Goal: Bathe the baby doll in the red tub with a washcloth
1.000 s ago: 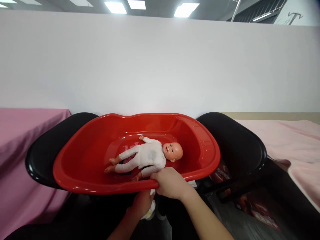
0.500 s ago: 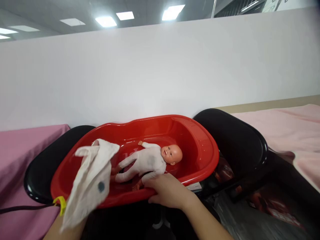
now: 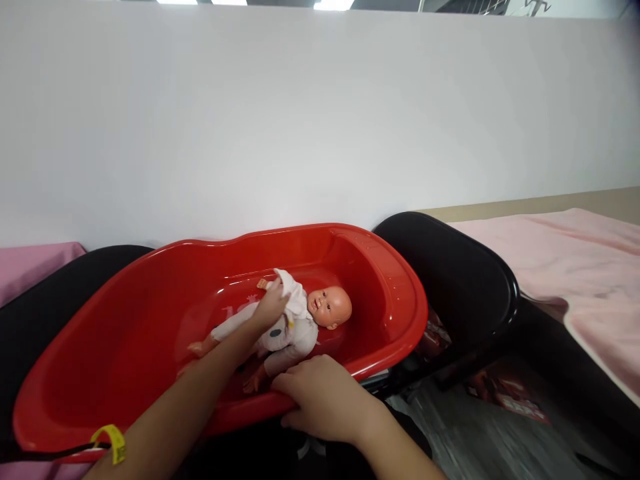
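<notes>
Yellow tag [image 3: 117,445], one, on a black cord [image 3: 55,455], beside your left forearm; your right hand [image 3: 325,397], clamped on the near rim of the red tub [image 3: 145,320], as it was half a second ago; your left hand [image 3: 271,305], fingers closed on a white cloth [image 3: 296,293]; that cloth, then hanging above the tub's left end, now lies against the doll's chest.

Doll [image 3: 306,332], one, on its back on the tub's floor, in white clothing; long axis along the tub, slightly slanted; head towards the right end, feet towards the left end and nearer the near rim; face upward, tipped towards you.

Black panels, two, one past each end of the tub, the right one [image 3: 445,277] fuller in view; pale pink cover [image 3: 575,260] beyond it; deeper pink cover [image 3: 35,263] at far left; white wall [image 3: 320,120] behind the tub's far rim; lit ceiling panels [image 3: 333,4] above.
</notes>
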A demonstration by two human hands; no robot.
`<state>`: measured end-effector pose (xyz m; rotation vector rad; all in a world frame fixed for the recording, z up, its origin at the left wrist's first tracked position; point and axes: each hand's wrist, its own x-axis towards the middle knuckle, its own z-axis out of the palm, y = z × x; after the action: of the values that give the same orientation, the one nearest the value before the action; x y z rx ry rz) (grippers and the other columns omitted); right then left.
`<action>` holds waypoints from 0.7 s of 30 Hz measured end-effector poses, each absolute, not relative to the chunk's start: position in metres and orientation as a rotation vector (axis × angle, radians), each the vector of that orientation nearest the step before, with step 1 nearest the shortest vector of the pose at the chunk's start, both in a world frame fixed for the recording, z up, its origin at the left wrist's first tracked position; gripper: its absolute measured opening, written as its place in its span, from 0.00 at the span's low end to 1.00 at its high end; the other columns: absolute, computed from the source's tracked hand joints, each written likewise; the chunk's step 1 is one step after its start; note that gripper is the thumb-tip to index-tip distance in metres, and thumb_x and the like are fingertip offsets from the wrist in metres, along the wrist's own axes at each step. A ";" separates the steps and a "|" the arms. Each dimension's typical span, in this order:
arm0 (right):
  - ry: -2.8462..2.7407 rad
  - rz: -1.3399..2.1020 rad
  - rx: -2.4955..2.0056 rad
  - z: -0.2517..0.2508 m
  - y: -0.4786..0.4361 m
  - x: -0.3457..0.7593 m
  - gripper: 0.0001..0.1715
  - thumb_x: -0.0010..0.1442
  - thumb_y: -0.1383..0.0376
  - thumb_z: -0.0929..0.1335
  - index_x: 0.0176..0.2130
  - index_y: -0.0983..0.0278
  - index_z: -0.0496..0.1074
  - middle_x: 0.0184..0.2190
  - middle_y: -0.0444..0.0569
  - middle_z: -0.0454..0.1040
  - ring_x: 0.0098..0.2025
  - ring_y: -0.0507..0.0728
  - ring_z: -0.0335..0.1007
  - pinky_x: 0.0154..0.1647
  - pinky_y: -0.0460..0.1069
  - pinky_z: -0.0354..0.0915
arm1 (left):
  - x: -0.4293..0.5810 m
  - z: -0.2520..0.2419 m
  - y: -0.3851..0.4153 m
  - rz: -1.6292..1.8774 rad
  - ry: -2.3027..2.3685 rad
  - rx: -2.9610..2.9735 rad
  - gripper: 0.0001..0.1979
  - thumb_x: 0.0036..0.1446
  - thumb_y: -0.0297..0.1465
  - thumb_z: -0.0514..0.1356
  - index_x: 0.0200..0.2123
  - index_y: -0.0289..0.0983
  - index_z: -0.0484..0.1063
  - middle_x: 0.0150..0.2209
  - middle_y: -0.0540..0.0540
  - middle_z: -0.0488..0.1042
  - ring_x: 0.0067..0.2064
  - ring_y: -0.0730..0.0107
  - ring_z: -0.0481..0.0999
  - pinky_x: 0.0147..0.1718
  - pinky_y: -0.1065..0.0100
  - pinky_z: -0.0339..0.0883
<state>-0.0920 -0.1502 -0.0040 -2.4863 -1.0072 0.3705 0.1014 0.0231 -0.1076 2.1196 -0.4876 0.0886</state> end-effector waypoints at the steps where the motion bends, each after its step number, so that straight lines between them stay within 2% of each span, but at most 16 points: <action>1: -1.012 0.392 -2.483 -0.003 -0.150 -0.092 0.19 0.65 0.56 0.76 0.53 0.61 0.81 0.51 0.49 0.84 0.56 0.64 0.80 0.53 0.53 0.70 | 0.097 -0.117 0.024 0.042 -0.715 2.262 0.26 0.66 0.35 0.56 0.62 0.28 0.75 0.69 0.27 0.71 0.71 0.47 0.71 0.73 0.48 0.60; 4: -1.016 0.468 -2.487 -0.001 -0.150 -0.092 0.22 0.65 0.56 0.77 0.56 0.61 0.80 0.53 0.50 0.84 0.58 0.66 0.79 0.54 0.54 0.71 | 0.082 -0.134 0.025 -0.042 -1.066 2.528 0.30 0.73 0.33 0.51 0.74 0.31 0.65 0.78 0.32 0.58 0.81 0.47 0.51 0.78 0.46 0.45; 6: -0.998 0.511 -2.498 0.001 -0.149 -0.092 0.23 0.65 0.57 0.77 0.57 0.61 0.79 0.55 0.50 0.83 0.59 0.67 0.79 0.55 0.56 0.71 | 0.074 -0.134 0.024 -0.058 -1.069 2.632 0.32 0.75 0.33 0.50 0.78 0.33 0.58 0.79 0.34 0.55 0.82 0.48 0.47 0.78 0.45 0.44; 10: -0.953 0.578 -2.520 0.003 -0.149 -0.093 0.21 0.66 0.59 0.76 0.57 0.60 0.79 0.55 0.48 0.83 0.59 0.67 0.79 0.56 0.56 0.71 | 0.074 -0.124 0.024 -0.087 -0.928 2.759 0.32 0.76 0.34 0.49 0.79 0.33 0.55 0.79 0.34 0.54 0.81 0.49 0.50 0.76 0.42 0.48; 16: -0.921 0.606 -2.536 0.005 -0.150 -0.095 0.20 0.67 0.58 0.76 0.57 0.59 0.79 0.55 0.48 0.83 0.58 0.67 0.80 0.56 0.56 0.70 | 0.089 -0.121 0.042 -0.170 -0.627 3.030 0.29 0.78 0.34 0.45 0.76 0.31 0.62 0.80 0.36 0.50 0.79 0.47 0.54 0.74 0.39 0.54; 18: -0.911 0.606 -2.532 0.004 -0.150 -0.095 0.21 0.67 0.58 0.76 0.56 0.59 0.79 0.55 0.49 0.84 0.58 0.68 0.80 0.56 0.56 0.70 | 0.094 -0.121 0.053 -0.190 -0.455 3.070 0.28 0.78 0.33 0.45 0.75 0.31 0.63 0.80 0.36 0.51 0.79 0.46 0.55 0.74 0.37 0.53; 21: -0.906 0.592 -2.525 0.002 -0.150 -0.095 0.22 0.66 0.57 0.76 0.57 0.59 0.79 0.55 0.50 0.83 0.59 0.68 0.80 0.57 0.56 0.70 | 0.098 -0.119 0.071 -0.210 -0.193 3.043 0.26 0.76 0.31 0.46 0.70 0.28 0.68 0.76 0.29 0.59 0.76 0.39 0.60 0.71 0.32 0.56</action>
<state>-0.0952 -0.1501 0.0023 -2.5252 -0.9063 0.5924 0.0979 0.0712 -0.1191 3.0430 -0.1926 -0.2105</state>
